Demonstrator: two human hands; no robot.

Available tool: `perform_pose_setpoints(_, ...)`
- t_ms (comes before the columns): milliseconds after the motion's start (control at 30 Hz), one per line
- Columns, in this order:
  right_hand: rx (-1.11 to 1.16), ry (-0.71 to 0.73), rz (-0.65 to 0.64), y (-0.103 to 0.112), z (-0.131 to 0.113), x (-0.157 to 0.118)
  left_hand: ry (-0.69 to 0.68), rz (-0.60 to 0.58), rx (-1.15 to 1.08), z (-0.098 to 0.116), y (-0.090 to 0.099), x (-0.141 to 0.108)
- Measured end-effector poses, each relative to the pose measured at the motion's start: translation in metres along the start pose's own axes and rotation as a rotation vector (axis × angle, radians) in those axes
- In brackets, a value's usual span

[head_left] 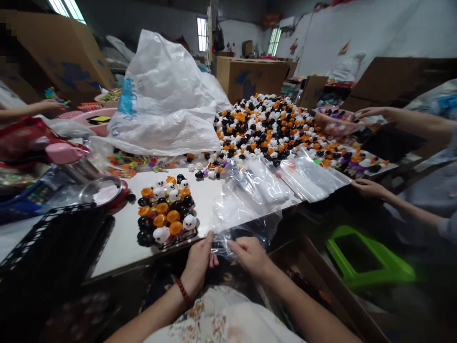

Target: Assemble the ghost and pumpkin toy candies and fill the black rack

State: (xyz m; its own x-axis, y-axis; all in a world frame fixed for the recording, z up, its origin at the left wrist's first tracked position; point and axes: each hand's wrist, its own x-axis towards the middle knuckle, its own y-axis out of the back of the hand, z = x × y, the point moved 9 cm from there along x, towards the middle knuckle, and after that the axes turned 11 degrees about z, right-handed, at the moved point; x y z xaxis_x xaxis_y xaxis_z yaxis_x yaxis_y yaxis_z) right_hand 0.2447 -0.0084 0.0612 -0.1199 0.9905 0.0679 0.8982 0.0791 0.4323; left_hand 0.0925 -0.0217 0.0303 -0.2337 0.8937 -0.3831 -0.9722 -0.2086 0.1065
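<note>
A clear plastic bag (223,240) is stretched between my two hands at the table's front edge. My left hand (200,257) pinches one side of its edge, and my right hand (249,255) grips the other side. To the left of them, a black tray (178,239) is filled with orange, black and white toy figures (167,209). More clear bags (235,205) lie flat on the white table (124,238), just beyond my hands. A large heap of similar small toys (264,126) rises behind the bags.
Stacked black trays (53,243) and a metal bowl (102,190) are at left. A white sack (164,95) stands behind. Another person's hands (371,188) are at right, and a person's hand (50,107) is far left. A green stool (371,259) and open carton (321,276) are below.
</note>
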Motion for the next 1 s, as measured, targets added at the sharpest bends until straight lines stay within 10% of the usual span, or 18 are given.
perform_pose_setpoints(233,0.4,-0.32,0.311,0.031,0.049,-0.012,-0.214,-0.168,0.554,-0.013,-0.002,-0.005)
perform_pose_setpoints(433,0.073,-0.097,-0.013,0.009,0.002,-0.033,-0.975,0.152,0.845,0.047,0.002,-0.033)
perform_pose_setpoints(567,0.028,0.031,-0.218,-0.013,-0.034,-0.05,-1.273,-0.002,0.97,0.068,-0.026,-0.05)
perform_pose_setpoints(700,-0.085,0.079,-0.17,0.0,-0.048,-0.05,-1.151,-0.045,0.893,0.081,-0.025,-0.038)
perform_pose_setpoints(1000,-0.76,0.196,0.402,0.118,-0.034,-0.024,-0.793,0.459,0.189,0.143,0.081,-0.038)
